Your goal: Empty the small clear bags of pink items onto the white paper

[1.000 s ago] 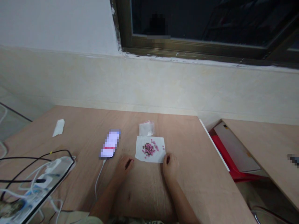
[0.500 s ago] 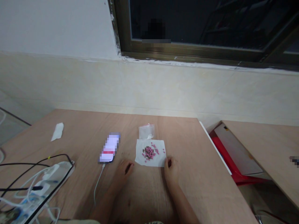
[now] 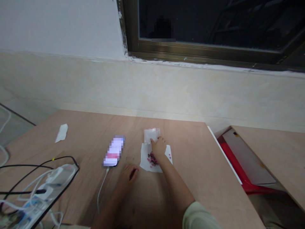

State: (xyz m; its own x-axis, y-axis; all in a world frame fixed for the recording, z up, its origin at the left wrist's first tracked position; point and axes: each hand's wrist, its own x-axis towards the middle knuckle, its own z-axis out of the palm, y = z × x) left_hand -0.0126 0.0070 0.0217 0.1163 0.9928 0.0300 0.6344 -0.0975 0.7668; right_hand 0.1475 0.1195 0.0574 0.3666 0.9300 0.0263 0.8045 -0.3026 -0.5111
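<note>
My right hand (image 3: 159, 147) reaches over the sheet of white paper (image 3: 145, 156), its thumb and fingers apart at the near edge of a clear zip bag (image 3: 150, 133). I cannot tell whether it touches the bag. On the paper lies a pile of small pink and dark beads (image 3: 152, 160), partly covered by this hand. A few pink beads (image 3: 170, 156) lie loose on the paper's right side. My left hand (image 3: 130, 173) rests on the table left of the paper, thumb and fingers curled together, with nothing visible in them.
A lit phone (image 3: 114, 151) with a white charging cable (image 3: 101, 187) lies left of my hands. Further left are a power strip (image 3: 59, 178) with tangled cords and a scrap of white paper (image 3: 62, 133). A red stool (image 3: 240, 168) stands in the gap at right.
My right hand has left the paper's lower right corner and moved forward and left over the beads to the bag, its fingers spreading. My left hand has stayed in place.
</note>
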